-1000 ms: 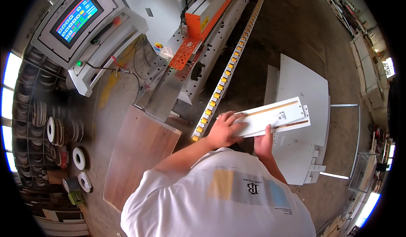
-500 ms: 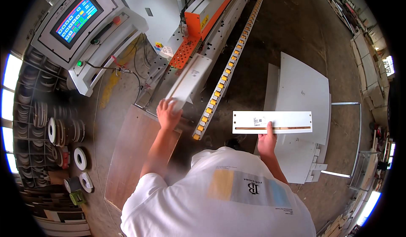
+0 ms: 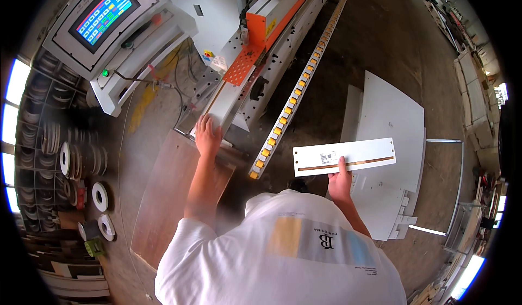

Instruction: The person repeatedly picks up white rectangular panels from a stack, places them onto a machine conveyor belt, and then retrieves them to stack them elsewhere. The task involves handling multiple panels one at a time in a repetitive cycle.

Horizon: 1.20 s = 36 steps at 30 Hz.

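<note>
Beside a brown wood-grain board, the left hand is laying outstretched fingers on the near end of a long white rectangular panel with a brown groove, which is lying along the near end of a grey metal machine bed. Past a slanting rail of yellow rollers, a second white grooved rectangular panel is being gripped at its near edge by the right hand, thumb on top, partly overlapping large flat white boards.
</note>
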Each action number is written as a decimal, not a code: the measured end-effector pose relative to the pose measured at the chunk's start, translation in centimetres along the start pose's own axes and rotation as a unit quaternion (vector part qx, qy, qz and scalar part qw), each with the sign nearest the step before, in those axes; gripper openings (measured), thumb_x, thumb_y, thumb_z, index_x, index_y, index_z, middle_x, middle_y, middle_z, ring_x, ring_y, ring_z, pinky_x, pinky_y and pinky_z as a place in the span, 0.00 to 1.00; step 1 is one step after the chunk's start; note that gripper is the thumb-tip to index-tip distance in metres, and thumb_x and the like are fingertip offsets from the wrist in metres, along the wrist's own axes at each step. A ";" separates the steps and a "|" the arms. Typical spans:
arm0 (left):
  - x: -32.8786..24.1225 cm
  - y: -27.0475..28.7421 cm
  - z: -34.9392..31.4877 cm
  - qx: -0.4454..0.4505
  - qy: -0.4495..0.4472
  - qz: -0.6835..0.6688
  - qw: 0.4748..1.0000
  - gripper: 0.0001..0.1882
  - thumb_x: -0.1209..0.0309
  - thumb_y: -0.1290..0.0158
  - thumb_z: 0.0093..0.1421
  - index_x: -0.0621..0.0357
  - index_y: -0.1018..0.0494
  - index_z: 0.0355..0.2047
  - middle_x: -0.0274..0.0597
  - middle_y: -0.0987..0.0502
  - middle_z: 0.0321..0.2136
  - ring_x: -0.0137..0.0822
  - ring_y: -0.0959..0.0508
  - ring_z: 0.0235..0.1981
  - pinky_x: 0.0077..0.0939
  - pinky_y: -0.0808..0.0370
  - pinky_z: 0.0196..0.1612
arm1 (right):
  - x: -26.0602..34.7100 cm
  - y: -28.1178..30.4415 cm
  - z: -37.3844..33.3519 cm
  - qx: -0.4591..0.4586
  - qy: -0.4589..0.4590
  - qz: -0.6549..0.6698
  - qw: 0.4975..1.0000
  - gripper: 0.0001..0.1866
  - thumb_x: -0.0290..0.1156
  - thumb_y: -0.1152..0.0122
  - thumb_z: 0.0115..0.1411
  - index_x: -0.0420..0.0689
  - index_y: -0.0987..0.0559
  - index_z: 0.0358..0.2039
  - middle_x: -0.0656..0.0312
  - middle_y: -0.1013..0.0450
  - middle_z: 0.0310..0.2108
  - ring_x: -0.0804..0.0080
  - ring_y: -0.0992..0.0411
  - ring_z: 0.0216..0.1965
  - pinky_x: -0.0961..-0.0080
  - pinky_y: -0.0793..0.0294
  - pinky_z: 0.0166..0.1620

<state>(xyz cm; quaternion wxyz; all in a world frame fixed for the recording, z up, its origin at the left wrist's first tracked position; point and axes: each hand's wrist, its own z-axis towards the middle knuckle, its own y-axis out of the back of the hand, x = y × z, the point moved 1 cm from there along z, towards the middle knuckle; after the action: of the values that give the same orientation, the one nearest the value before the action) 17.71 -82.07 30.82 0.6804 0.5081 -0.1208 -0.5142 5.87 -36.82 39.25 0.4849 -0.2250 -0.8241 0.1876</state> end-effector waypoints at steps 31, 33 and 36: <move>0.5 -0.6 -0.1 0.038 0.016 0.032 0.999 0.29 0.60 0.43 0.62 0.61 0.31 0.60 0.48 0.31 0.64 0.47 0.36 0.69 0.45 0.43 0.72 | -1.1 1.8 1.0 0.013 -0.025 -0.008 1.000 0.26 0.44 0.47 0.73 0.39 0.33 0.62 0.57 0.31 0.60 0.64 0.33 0.63 0.66 0.34 0.66; 0.5 -0.7 -0.2 0.042 0.018 0.036 0.998 0.29 0.60 0.44 0.62 0.61 0.31 0.60 0.47 0.32 0.64 0.47 0.37 0.69 0.45 0.43 0.72 | -0.9 1.5 0.9 0.012 -0.027 -0.011 0.999 0.26 0.44 0.47 0.73 0.39 0.33 0.62 0.57 0.31 0.60 0.64 0.33 0.63 0.66 0.34 0.66; 0.6 -0.8 -0.2 0.050 0.023 0.041 0.998 0.29 0.59 0.45 0.63 0.62 0.31 0.60 0.47 0.32 0.65 0.46 0.38 0.70 0.45 0.44 0.72 | -1.0 1.5 1.0 0.010 -0.029 -0.013 0.999 0.26 0.44 0.46 0.73 0.39 0.33 0.62 0.57 0.31 0.60 0.64 0.33 0.63 0.65 0.34 0.66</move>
<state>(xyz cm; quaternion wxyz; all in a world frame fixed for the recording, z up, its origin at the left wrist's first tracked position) 17.62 -82.41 29.90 0.6772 0.5477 -0.1511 -0.4675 5.70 -36.22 37.31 0.4653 -0.2036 -0.8389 0.1957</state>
